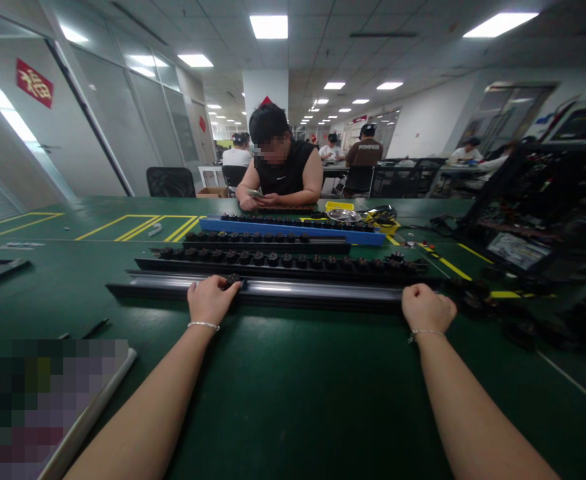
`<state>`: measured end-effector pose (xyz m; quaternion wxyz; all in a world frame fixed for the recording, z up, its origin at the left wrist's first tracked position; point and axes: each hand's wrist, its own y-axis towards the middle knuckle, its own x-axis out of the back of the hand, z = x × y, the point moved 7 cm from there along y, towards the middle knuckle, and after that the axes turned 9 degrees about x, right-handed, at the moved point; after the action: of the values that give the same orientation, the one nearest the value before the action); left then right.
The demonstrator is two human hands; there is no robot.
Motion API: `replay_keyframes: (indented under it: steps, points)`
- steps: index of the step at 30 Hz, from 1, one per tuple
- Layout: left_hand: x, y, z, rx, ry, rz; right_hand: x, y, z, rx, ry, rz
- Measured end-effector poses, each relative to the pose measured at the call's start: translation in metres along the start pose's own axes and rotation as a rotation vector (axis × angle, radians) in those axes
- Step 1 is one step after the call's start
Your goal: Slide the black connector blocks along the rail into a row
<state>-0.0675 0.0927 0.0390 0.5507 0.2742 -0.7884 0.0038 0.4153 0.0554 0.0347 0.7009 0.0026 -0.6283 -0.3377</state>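
A long black rail [313, 291] lies across the green table in front of me. My left hand [211, 300] rests on it left of centre, fingers curled around a small black part [233, 280] sitting in the rail's groove. My right hand [427, 307] is closed into a fist at the rail's right end, gripping it; what lies under the fingers is hidden. Both wrists wear thin bracelets.
Behind the near rail lie more black rails [283, 261] filled with several small black parts, and a blue rail [293, 231]. Loose black parts [477, 300] are piled at the right. A person [280, 170] sits opposite. A computer chassis [537, 213] stands at right.
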Motion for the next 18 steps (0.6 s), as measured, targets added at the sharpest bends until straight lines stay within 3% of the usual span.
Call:
replay_keyframes:
  steps: [18]
  points:
    - [-0.0002,0.0001,0.0001,-0.054,-0.015,-0.048,-0.0063,0.0049,-0.0023,0.020,0.053,-0.004]
